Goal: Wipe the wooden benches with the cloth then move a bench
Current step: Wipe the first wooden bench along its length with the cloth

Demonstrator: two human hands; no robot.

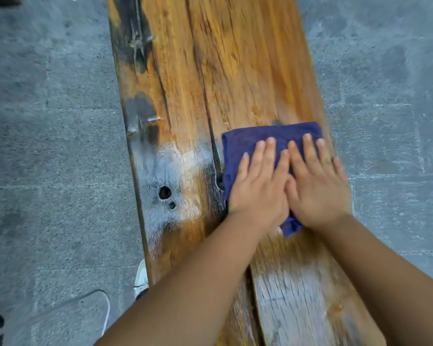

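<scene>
A long wooden bench (205, 78) of worn orange-brown planks runs away from me, with dark stains, a whitish patch and a knot hole on its left plank. A folded dark blue cloth (245, 143) lies on the right plank. My left hand (258, 186) and my right hand (315, 186) press flat on the cloth side by side, fingers straight, thumbs touching. Both hands cover the near part of the cloth; a corner of it sticks out below my wrists.
Grey concrete floor (48, 146) lies on both sides of the bench. A white shoe (141, 275) shows at the bench's left edge, near me. A thin white cord (105, 310) curves over the floor at lower left.
</scene>
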